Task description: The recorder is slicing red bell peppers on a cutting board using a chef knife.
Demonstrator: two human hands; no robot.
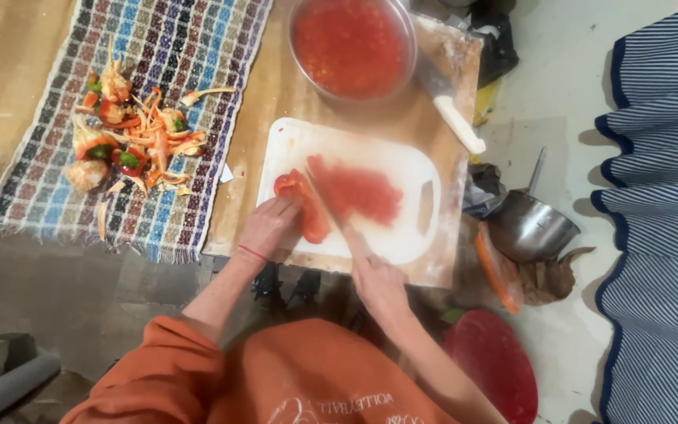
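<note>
Beyond your cutting work, a metal bowl of chopped red pulp sat at the far edge of the wooden counter. A white-handled knife lay just beside it. On the checked woven cloth to the left lay a heap of pepper scraps, cores and stems. To the right, on the floor, you had a steel pot, a round red lid and a striped blue fabric.

My one view a head-worn camera, I look almost straight down from above, close over the white cutting board on the low wooden table, floor at the right edge.
</note>
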